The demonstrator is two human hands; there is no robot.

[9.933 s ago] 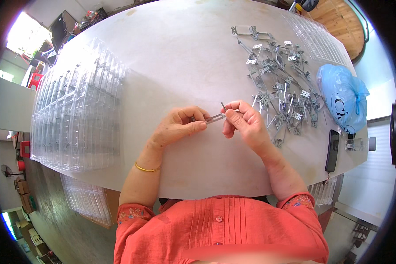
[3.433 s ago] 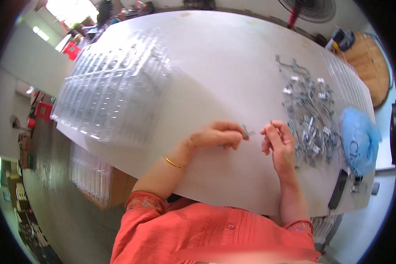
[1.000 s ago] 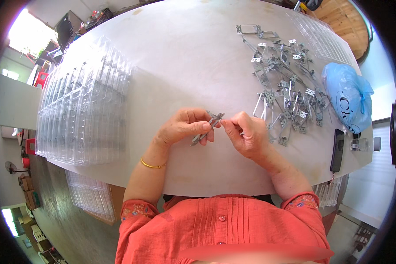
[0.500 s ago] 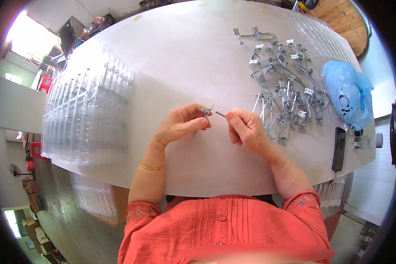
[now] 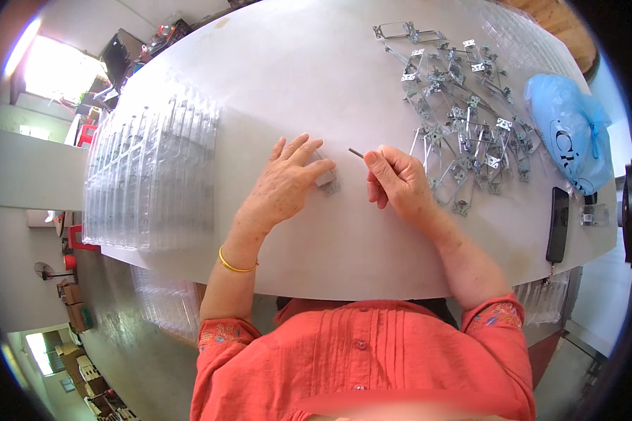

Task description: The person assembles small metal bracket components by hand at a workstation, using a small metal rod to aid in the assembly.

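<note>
Starting on the left: there's a tall stack of clear plastic compartment trays [image 5: 147, 175] near the table's [image 5: 316, 256] left edge, with greyish bits showing through the plastic.

Next is the left hand [image 5: 282, 184], gold bangle [image 5: 237, 264] on the wrist. It's palm down with the fingers spread wide, no grip at all. Just under and beside its thumb-side fingers, toward the middle of the table, is a small grey metal bracket piece [image 5: 327, 179]. It's partly covered and kinda blurry, so I can't tell if the fingers are actually touching it.

Then, across a bit of bare table, the right hand [image 5: 400, 184] is pinching a thin dark-grey metal rod [image 5: 356, 151] between thumb and forefinger, other fingers curled in. The rod's free end pokes out toward the left hand, well clear of the bracket.

Right of that there's a loose tangle of silvery metal brackets and rods [image 5: 459, 112]. Further right: a black phone [image 5: 557, 224] lying near the front edge, then a knotted light-blue plastic bag [image 5: 569, 133] behind it.
</note>
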